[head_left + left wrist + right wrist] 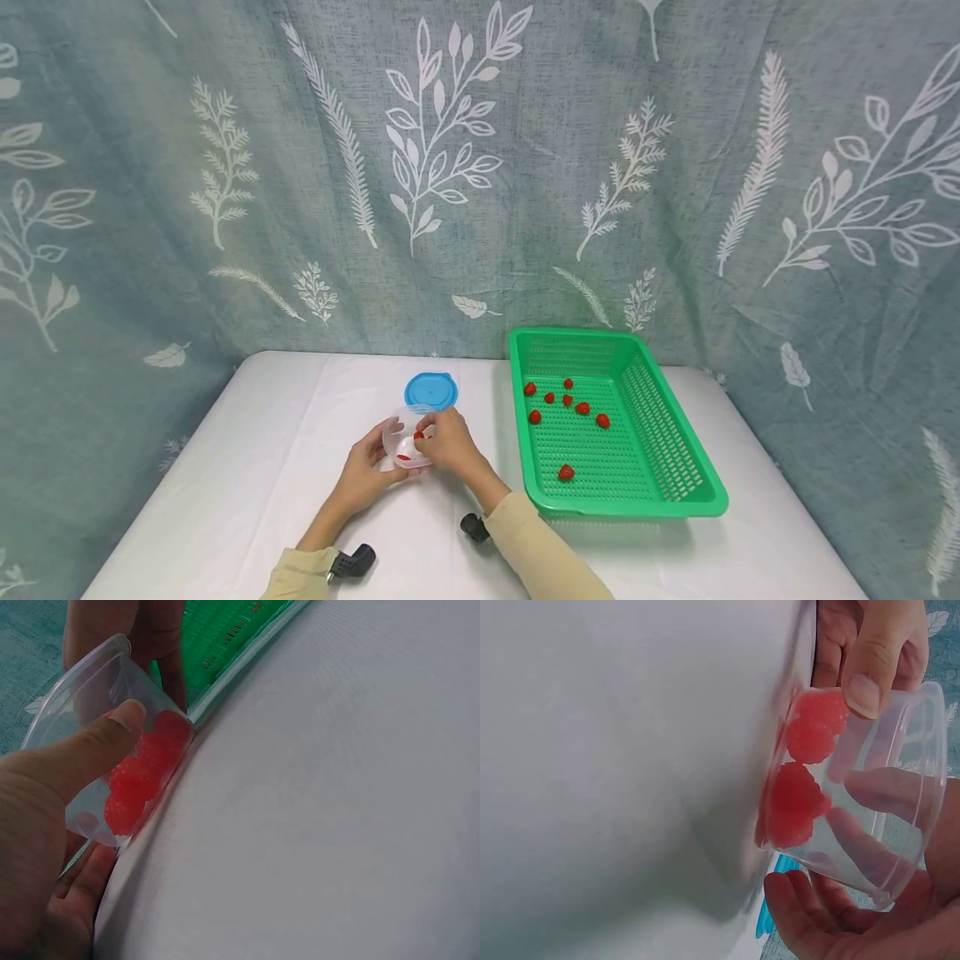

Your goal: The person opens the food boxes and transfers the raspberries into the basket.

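Note:
A clear plastic tub (393, 454) stands on the white table, with several red strawberries (135, 780) showing through its wall. My left hand (365, 473) grips the tub from the left, its thumb (90, 746) against the near side and its fingers round the far side. My right hand (452, 447) reaches over the rim. Its thumb and forefinger are down inside the tub, their tips at a strawberry (799, 806) that they seem to pinch. The tub's wall blurs that contact in the right wrist view. The other right fingers stay outside the tub.
To the right stands a green perforated basket (708, 492) with several strawberries (582, 408) scattered on its floor. A round blue lid (431, 390) lies just behind the tub. A leaf-patterned curtain (480, 208) hangs behind the white table (240, 467).

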`<state>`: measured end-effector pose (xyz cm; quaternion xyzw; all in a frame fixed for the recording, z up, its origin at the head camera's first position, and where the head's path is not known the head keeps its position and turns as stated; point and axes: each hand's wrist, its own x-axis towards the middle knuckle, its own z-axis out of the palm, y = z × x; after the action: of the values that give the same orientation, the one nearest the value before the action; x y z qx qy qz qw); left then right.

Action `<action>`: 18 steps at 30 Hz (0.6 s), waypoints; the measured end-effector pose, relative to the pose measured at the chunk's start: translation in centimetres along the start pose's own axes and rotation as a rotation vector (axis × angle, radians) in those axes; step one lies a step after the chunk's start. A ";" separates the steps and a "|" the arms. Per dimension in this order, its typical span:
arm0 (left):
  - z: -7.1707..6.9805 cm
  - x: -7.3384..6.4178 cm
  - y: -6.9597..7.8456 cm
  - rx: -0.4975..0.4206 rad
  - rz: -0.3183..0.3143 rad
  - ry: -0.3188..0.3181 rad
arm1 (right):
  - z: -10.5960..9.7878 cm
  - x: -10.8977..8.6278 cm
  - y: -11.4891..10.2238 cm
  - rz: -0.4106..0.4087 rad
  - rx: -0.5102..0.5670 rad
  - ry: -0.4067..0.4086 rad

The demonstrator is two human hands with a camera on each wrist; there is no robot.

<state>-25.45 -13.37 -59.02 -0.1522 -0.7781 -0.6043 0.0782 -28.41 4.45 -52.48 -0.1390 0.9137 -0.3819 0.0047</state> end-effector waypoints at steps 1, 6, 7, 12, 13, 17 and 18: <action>0.0 0.0 0.0 0.006 0.000 0.002 | 0.0 0.1 0.0 0.009 -0.004 -0.009; 0.3 0.1 -0.1 0.003 0.006 0.019 | -0.2 0.7 -0.3 0.055 -0.021 -0.058; 0.3 0.1 -0.1 0.003 0.005 0.018 | -0.2 0.8 -0.4 0.058 -0.019 -0.063; 0.4 0.0 0.1 0.002 -0.006 0.002 | -0.2 0.8 -0.2 0.080 0.029 -0.081; 0.3 0.0 0.1 0.002 -0.006 -0.001 | -0.2 0.8 -0.2 0.079 0.035 -0.082; 0.1 -0.1 0.2 0.006 -0.003 -0.001 | -0.1 0.7 -0.1 0.044 0.022 -0.068; 0.0 -0.1 0.2 0.004 -0.003 -0.001 | 0.0 0.7 -0.1 0.036 0.011 -0.063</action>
<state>-25.27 -13.32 -58.89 -0.1510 -0.7798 -0.6027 0.0772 -29.08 4.26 -52.35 -0.1346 0.9133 -0.3821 0.0410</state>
